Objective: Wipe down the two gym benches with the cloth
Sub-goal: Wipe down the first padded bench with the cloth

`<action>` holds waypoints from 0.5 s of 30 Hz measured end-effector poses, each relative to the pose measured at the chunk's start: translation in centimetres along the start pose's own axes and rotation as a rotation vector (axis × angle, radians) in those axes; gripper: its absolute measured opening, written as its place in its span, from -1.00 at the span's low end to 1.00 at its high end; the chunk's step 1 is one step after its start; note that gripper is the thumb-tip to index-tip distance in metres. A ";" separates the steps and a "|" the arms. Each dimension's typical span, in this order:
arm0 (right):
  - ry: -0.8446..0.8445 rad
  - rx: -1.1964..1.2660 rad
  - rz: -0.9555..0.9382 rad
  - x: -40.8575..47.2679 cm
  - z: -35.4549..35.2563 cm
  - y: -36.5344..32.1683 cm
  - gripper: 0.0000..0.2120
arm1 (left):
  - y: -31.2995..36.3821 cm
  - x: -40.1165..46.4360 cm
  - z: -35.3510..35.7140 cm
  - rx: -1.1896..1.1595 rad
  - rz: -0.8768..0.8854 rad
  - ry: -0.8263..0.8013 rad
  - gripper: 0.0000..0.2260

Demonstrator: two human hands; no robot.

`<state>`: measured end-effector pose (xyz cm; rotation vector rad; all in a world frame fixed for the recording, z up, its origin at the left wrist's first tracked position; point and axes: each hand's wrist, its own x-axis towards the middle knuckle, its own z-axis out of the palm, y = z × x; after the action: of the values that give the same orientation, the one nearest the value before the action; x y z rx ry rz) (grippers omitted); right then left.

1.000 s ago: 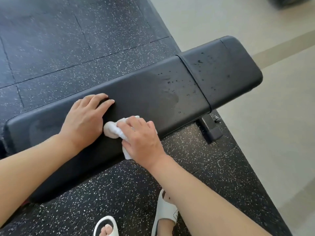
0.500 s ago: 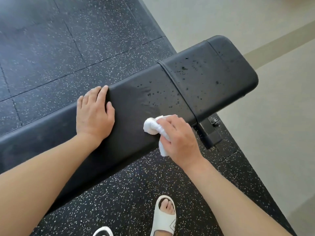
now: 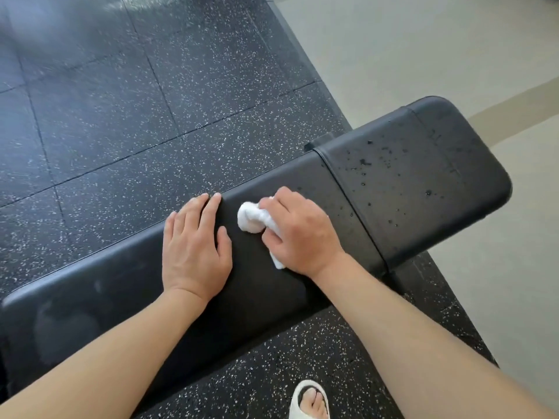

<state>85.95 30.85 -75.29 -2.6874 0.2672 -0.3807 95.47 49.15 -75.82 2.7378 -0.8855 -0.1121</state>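
A long black padded gym bench (image 3: 115, 303) runs across the view from lower left to upper right. Its shorter seat pad (image 3: 423, 182) at the right end is speckled with water droplets. My right hand (image 3: 299, 234) is closed around a bunched white cloth (image 3: 251, 220) and presses it on the long pad, just left of the seam between the two pads. My left hand (image 3: 193, 249) lies flat on the long pad right beside the cloth, fingers reaching the far edge. Only one bench is in view.
Black speckled rubber floor tiles (image 3: 151, 101) surround the bench. A pale smooth floor (image 3: 423, 55) begins at the right, past the mat's edge. My foot in a white slide sandal (image 3: 311, 400) stands on the mat at the bottom, near the bench.
My right hand with the cloth has moved along the long pad toward the seat pad and up to its far side. My left hand has followed to the right.
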 end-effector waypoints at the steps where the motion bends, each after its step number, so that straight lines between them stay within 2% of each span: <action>1: 0.000 -0.012 0.007 2.0 0.1 0.5 -0.73 | -0.1 0.1 0.0 0.000 0.002 0.001 -0.46; 7: -0.029 -0.112 0.113 9.9 2.5 0.9 -0.86 | -0.2 0.3 0.4 0.003 -0.001 0.009 -0.46; 15: 0.071 -0.041 0.209 7.4 2.4 -0.5 -0.86 | -0.2 0.5 0.4 0.006 -0.008 0.009 -0.46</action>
<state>93.77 30.41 -75.54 -2.6555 0.5766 -0.4109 95.95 48.94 -76.22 2.7458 -0.8739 -0.0986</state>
